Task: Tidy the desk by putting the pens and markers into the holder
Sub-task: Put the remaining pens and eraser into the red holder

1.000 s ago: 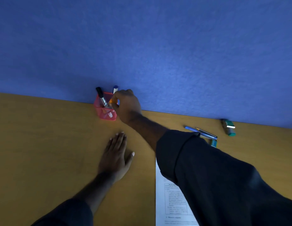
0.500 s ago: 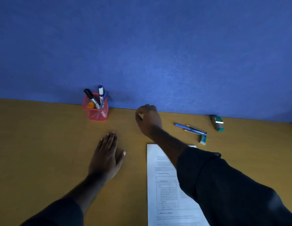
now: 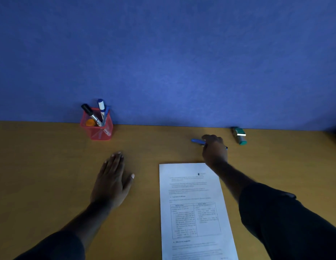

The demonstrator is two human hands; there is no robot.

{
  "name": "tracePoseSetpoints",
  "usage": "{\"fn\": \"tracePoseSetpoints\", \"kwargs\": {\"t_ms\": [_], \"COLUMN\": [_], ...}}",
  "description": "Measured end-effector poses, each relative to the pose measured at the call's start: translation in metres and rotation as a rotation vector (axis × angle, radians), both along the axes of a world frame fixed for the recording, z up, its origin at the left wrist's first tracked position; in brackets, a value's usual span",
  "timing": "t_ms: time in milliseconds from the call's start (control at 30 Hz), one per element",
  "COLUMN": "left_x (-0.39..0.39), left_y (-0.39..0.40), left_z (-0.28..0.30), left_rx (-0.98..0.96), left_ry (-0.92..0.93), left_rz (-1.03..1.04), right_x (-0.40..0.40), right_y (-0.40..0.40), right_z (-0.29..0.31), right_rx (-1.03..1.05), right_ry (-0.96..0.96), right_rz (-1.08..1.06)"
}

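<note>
A red mesh holder [image 3: 95,134] stands at the back of the desk against the blue wall. In it are a black-capped marker [image 3: 87,109], a white marker with a blue cap [image 3: 101,105], a blue pen [image 3: 106,113] and something orange [image 3: 90,122]. Far to its right my right hand [image 3: 215,150] lies over the loose pens, fingers curled down onto a blue pen [image 3: 197,141] whose end sticks out to the left. The other pens are hidden under this hand. My left hand [image 3: 112,182] rests flat on the desk, holding nothing.
A printed sheet of paper [image 3: 195,212] lies in front of my right hand, reaching the near edge. A green and teal object [image 3: 239,136] lies by the wall, right of my right hand. The wooden desk [image 3: 41,166] meets the blue wall at the back.
My right hand left the holder and moved right across the desk onto the loose pens. The orange item now sits in the holder. My left hand stayed flat in place.
</note>
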State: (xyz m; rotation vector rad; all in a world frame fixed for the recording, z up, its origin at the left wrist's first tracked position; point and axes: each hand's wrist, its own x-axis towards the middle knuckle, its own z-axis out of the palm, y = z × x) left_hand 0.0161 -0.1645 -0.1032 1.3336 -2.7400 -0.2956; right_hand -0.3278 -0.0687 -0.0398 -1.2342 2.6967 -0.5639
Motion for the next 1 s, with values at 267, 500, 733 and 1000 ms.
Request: {"fn": "tracePoseSetpoints", "kwargs": {"t_ms": [267,500,733,1000], "left_x": [0.0,0.0,0.0,-0.001], "left_y": [0.0,0.0,0.0,0.0], "left_z": [0.0,0.001,0.0,0.002], "left_rx": [-0.002,-0.008,0.004,0.005], "left_ry": [0.012,0.01,0.014,0.027], "left_rz": [0.003,-0.001,0.01,0.01], "right_x": [0.002,0.002,-0.016,-0.06], "right_y": [-0.008,-0.01,-0.014,0.028], "right_z": [-0.012,-0.011,0.022,0.011], "right_rx": [0.159,0.058,-0.305,0.139], "right_ry": [0.016,0.196,0.043,-0.108], "right_rz": [0.138,0.148,0.028,0.07]}}
